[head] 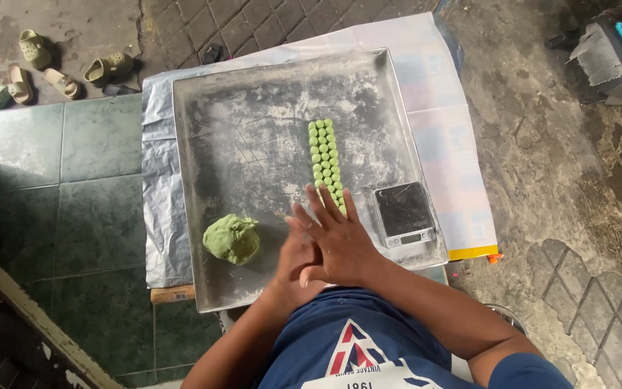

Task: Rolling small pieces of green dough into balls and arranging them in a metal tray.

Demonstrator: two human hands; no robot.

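Pressing hands (325,245) together; lumpy green dough (232,238) nearby.

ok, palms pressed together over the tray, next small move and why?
Probably set the piece down at the near end of the rows of green balls: right hand lies flat over left hand, as if rolling, and the rows end just beyond the fingertips.
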